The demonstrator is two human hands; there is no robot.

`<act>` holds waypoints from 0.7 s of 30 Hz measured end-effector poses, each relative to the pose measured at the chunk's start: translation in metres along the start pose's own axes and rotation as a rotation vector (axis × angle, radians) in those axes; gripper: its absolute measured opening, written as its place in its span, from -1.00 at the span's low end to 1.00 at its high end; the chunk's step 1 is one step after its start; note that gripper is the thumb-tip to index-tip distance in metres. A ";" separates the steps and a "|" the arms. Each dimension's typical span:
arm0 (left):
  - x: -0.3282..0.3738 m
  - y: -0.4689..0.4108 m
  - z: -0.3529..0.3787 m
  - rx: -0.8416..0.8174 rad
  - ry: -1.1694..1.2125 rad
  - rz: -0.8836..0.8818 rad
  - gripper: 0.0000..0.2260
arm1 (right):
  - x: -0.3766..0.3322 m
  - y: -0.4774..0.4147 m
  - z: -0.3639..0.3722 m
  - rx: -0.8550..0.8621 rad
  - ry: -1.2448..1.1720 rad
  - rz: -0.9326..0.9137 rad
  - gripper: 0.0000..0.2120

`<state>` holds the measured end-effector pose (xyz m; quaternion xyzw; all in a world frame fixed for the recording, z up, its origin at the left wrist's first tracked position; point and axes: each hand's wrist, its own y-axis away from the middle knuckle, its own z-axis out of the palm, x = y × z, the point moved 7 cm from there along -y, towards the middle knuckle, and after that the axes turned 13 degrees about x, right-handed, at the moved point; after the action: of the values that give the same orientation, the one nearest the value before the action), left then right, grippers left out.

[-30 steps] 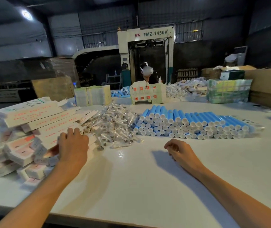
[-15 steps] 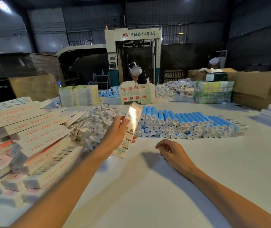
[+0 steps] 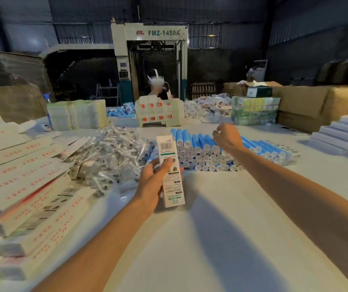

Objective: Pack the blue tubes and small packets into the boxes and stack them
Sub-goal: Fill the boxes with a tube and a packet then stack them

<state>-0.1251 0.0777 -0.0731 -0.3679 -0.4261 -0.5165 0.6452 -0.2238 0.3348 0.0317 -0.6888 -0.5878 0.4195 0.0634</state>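
My left hand (image 3: 155,182) grips a long white box (image 3: 170,171) with a barcode, held upright above the white table (image 3: 221,239). A pile of blue tubes (image 3: 202,152) with white caps lies behind it at centre. My right hand (image 3: 227,138) hovers over the top of that pile with its fingers loosely curled and nothing in them. Clear small packets (image 3: 109,154) are heaped to the left of the tubes. Flat white boxes with red print (image 3: 25,182) are stacked along the left side.
Another person (image 3: 157,85) works at the far side behind a stack of printed cartons (image 3: 158,112). Bundled flat cartons (image 3: 76,114) stand far left, a wrapped green bundle (image 3: 255,110) far right, brown cardboard (image 3: 320,106) beyond. White boxes (image 3: 342,133) lie at the right edge.
My left hand took a box from the left stack and brought it to the centre. My right hand lifted off the table and moved forward over the tubes.
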 end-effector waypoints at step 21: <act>0.004 0.005 0.004 -0.133 -0.131 0.040 -0.53 | -0.033 0.018 -0.012 0.015 -0.423 0.046 -0.76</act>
<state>-0.1209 0.0814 -0.0683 -0.4513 -0.4248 -0.5056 0.6002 -0.2007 0.3053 0.0455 -0.5981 -0.5688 0.5607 -0.0659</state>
